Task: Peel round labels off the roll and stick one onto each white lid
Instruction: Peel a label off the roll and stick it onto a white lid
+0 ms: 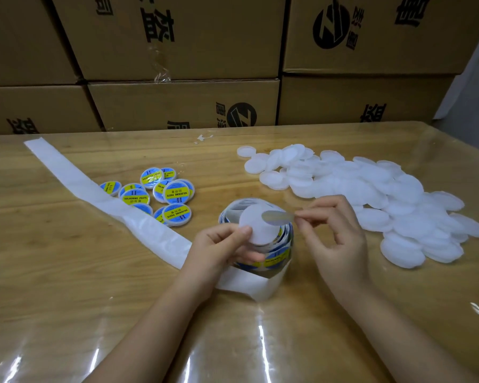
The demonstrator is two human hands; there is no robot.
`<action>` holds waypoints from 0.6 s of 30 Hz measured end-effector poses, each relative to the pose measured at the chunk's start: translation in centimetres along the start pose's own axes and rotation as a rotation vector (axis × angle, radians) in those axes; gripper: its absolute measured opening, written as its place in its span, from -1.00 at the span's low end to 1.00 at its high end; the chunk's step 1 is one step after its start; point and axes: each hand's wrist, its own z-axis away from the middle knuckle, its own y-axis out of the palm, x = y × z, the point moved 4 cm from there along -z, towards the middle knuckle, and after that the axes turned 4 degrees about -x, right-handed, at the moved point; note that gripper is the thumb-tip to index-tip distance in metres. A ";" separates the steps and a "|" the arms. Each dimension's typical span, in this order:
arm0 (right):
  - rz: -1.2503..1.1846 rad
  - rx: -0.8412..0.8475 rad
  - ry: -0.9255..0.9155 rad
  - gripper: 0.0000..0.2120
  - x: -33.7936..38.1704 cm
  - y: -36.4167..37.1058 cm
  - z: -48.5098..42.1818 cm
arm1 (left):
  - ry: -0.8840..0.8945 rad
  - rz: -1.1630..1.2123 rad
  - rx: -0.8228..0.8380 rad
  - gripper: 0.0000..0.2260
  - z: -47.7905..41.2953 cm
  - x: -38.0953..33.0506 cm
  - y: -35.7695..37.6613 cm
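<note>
My left hand [224,248] holds a bare white lid [256,226] flat side up, just above the label roll [274,254] standing on the table. My right hand [335,230] pinches a round label [277,217] by its edge between thumb and forefinger; the label hovers edge-on over the lid's right side, its pale back showing. A large heap of unlabelled white lids [371,194] lies to the right. A cluster of labelled lids [161,194], blue and yellow, lies to the left.
The empty white backing strip [100,194] runs from the roll diagonally to the far left of the wooden table [67,299], which is covered with clear film. Stacked cardboard boxes [183,103] wall off the far edge.
</note>
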 end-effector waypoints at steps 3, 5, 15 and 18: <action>0.135 -0.028 -0.206 -0.92 0.5 -0.1 0.3 | -0.023 -0.002 0.031 -0.83 0.1 0.0 0.3; 0.167 -0.048 -0.260 -0.92 0.6 -0.2 0.3 | -0.039 -0.012 0.041 -0.83 0.2 0.0 0.4; 0.246 0.109 -0.496 -0.86 0.7 0.9 0.9 | -0.056 0.013 0.059 -0.81 0.3 0.2 0.5; 0.266 0.180 -0.528 -0.91 0.7 1.1 1.0 | -0.050 0.024 0.057 -0.81 0.3 0.1 0.5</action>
